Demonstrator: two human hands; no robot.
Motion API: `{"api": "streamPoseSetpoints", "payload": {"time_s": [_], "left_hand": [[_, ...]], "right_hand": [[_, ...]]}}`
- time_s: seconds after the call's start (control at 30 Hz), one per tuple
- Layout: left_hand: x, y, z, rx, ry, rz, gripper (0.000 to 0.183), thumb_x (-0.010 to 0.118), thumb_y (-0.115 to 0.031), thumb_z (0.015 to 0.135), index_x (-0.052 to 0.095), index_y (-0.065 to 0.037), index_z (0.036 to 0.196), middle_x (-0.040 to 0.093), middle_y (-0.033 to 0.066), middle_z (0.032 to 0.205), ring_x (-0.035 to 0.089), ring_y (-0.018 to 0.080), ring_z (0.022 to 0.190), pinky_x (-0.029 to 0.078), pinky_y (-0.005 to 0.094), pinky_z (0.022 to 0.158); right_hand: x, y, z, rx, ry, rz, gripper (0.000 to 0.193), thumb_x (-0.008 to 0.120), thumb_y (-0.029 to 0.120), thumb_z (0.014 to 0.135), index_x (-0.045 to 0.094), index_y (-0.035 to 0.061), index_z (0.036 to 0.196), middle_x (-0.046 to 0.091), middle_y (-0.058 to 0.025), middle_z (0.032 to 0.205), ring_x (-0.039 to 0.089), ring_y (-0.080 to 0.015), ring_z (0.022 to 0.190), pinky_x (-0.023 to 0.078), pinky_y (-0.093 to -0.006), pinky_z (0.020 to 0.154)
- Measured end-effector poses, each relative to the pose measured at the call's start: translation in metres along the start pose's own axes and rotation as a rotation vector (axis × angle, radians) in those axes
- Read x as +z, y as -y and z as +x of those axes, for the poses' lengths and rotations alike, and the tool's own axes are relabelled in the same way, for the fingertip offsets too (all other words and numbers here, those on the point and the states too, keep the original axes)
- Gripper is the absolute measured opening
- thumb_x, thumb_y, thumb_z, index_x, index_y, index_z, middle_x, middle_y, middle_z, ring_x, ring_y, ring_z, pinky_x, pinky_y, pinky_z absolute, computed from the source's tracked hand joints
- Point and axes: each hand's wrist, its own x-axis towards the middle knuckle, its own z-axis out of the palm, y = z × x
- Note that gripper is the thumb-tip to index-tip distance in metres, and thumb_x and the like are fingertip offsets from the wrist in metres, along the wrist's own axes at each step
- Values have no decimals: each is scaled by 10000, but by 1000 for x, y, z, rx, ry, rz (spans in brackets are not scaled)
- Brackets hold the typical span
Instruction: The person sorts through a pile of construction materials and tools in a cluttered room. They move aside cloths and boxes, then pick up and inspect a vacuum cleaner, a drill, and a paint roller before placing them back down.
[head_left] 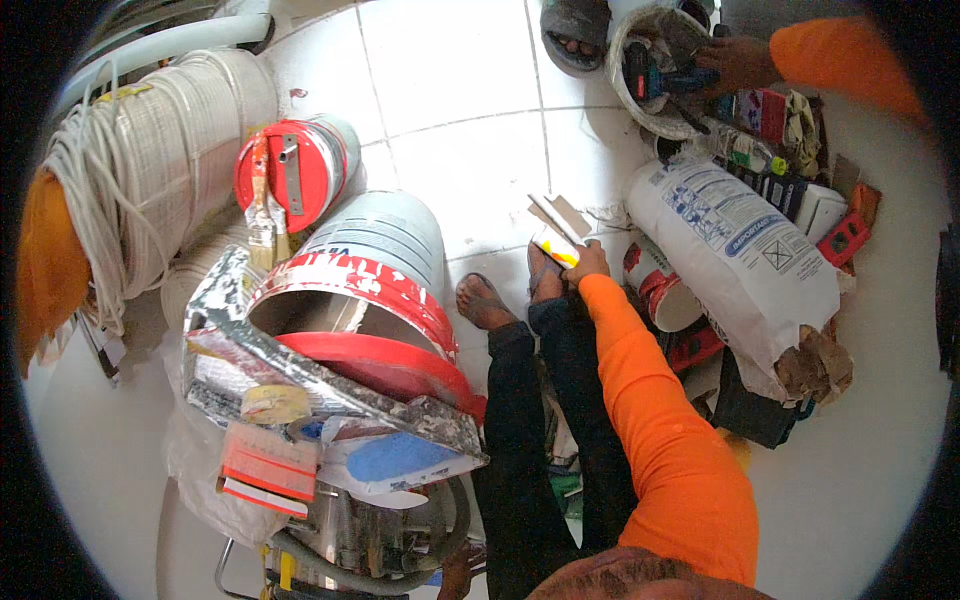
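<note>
My right hand [590, 262] is closed round a small white-and-yellow cardboard box [557, 246], held over my feet. Brown inner cardboard and a white flap stick out at its far end. What appears to be my left hand [456, 574] shows only in part at the lower edge, beside a grey hose [385, 580]; its fingers cannot be made out. To the left of my legs stands a large white-and-red bucket [385, 235], tilted, with a red lid [385, 365] leaning at its mouth. A paint-spattered tray [340, 375] lies across its near side.
At the top right, a co-worker's hand [740, 65] reaches into a bucket of tools [640, 105]. A white paper sack [730, 250] lies on the right beside a red spirit level [845, 238]. Cable coils [170, 150], a red-lidded bucket [335, 150] and paintbrushes [262, 215] are at the left.
</note>
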Motion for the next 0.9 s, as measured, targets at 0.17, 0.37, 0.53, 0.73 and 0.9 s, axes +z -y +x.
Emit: {"api": "streamPoseSetpoints", "payload": {"time_s": [0.17,0.37,0.53,0.73,0.9], "left_hand": [[2,-3,-4,127,117,167,591,586,-395,942,384,-110,1419,567,195,1248,613,365,1055,518,522,864],[41,-42,-16,442,-121,899,451,634,-229,904,479,-90,1304,608,168,1174,626,345,1008,507,500,860],[62,-50,-75,781,-93,1399,264,634,-204,913,606,-46,1123,647,139,1062,644,313,956,518,448,789],[130,-57,-174,497,-103,628,300,611,-259,951,604,-27,1141,647,124,1057,651,274,961,530,405,737],[134,-86,-227,712,-28,887,345,612,-274,952,583,-27,1191,645,123,1081,652,265,966,533,389,727]], "right_hand": [[-14,6,-27,-62,-283,43,620,760,134,675,595,144,1273,507,-205,1192,551,-410,1088,477,-453,946],[-82,19,-58,-230,-618,252,630,805,111,640,622,139,1242,581,-162,1061,581,-392,1022,491,-452,885],[-233,74,-200,-493,-585,364,606,843,160,621,629,80,1183,589,-150,1078,571,-362,1069,489,-443,894],[-298,17,-338,-247,-913,1174,473,844,157,706,615,46,1104,612,-96,1074,607,-229,1009,507,-367,870],[-320,-71,-415,127,-1103,1684,476,830,81,703,587,4,1104,655,-100,1013,649,-213,871,538,-364,766]]}}
